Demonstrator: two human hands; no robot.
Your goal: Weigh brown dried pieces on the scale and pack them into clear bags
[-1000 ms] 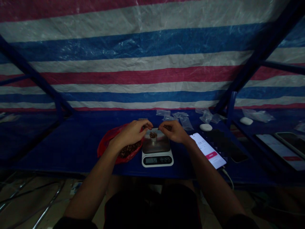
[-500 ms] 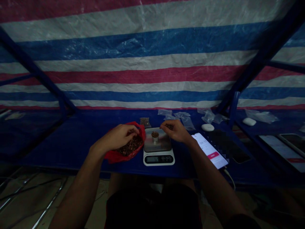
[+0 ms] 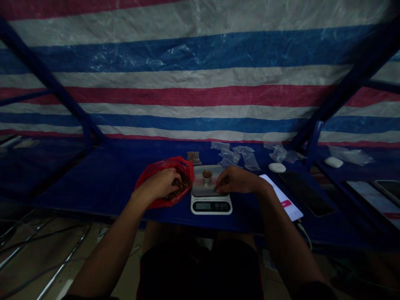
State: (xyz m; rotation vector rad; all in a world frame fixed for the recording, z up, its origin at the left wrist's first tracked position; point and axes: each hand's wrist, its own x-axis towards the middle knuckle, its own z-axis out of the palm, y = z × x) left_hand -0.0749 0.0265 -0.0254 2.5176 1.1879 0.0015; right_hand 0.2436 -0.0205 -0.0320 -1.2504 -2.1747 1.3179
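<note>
My left hand reaches into a red plastic bag of small brown pieces, perhaps seeds or beads. Its fingers curl down into the pieces, and the fingertips are partly hidden. To the right of the bag, a white digital scale has a metal plate. On the plate stands a small cup heaped with brown pieces. My right hand is low over the plate's right side, fingertips pinched together close to the metal. Whatever lies between them is too small and dark to name.
Behind the scale lies a small clear bag of brown pieces. Several clear plastic bags are farther right. A white rounded case, a lit phone with a cable and a dark phone lie beyond my right hand.
My right hand has come down and nearer, from the plate's far right to its near right side. My left hand has shifted within the red bag, whose mouth stands wider. The view has turned slightly.
</note>
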